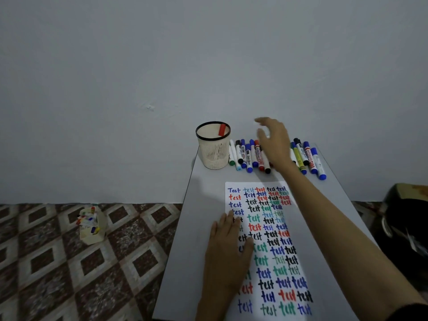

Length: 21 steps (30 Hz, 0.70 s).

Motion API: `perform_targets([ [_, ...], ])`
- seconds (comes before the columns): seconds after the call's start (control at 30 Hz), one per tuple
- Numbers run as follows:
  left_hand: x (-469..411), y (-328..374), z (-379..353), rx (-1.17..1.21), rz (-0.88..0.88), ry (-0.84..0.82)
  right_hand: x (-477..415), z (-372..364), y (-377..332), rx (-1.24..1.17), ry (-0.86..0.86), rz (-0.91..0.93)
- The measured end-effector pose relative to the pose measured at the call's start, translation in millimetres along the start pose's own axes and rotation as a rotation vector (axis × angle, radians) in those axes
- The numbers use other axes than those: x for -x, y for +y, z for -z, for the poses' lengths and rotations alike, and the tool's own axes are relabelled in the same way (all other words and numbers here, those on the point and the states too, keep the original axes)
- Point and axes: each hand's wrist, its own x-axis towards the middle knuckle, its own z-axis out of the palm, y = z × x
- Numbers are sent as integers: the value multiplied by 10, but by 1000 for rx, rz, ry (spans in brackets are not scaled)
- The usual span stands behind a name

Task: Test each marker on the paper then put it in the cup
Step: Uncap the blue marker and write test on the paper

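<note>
One box point(91, 225) of what look like spare pens sits on the tiled floor at far left, out of play. On the table point(199, 228), one mesh cup point(213, 149) stands at the far left corner with one red marker point(222, 130) leaning inside it, the only one sorted. The cup looks light and may tip if it is knocked.

One left hand point(228, 256) lies flat on the left edge of the paper point(266, 246), fingers straight and pressing. The single thin sheet, crowded with the word "test" in blue, red, black and green, would likely slide without that weight.

Right of the cup, the markers point(249, 156) lie side by side along the table's far edge. Seven show left of the reaching arm and five to its right; any beneath it are hidden. They appear light, stiff and smooth-barrelled, apt to roll, so each is best pinched at mid-barrel between thumb and fingers, with the cap then pulled off.

One right hand point(273, 142) hovers over the middle of the row, fingers spread and loosely curved, holding nothing. One dark bag point(403, 228) sits at far right.
</note>
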Motion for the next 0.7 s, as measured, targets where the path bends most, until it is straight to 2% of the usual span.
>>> perform_targets([
  [0.1,1,9,10,33,-9,9,138,453,413,62,173,-370],
  [0.13,0,7,5,31,-11,8,200,620,567,135,182,-457],
  [0.2,2,15,8,17,-10,1,334,903,800,273,81,-559],
  [0.3,0,-7,-15,9,-12,-5,530,1080,923,276,-117,-553],
  [0.47,6,-26,-25,2,-35,12,733,1043,864,331,-170,-479],
  [0.57,5,-24,-20,4,-44,13,818,1041,834,314,-67,-464],
  [0.7,2,-29,-24,4,-54,23,997,1197,665,223,267,-421],
])
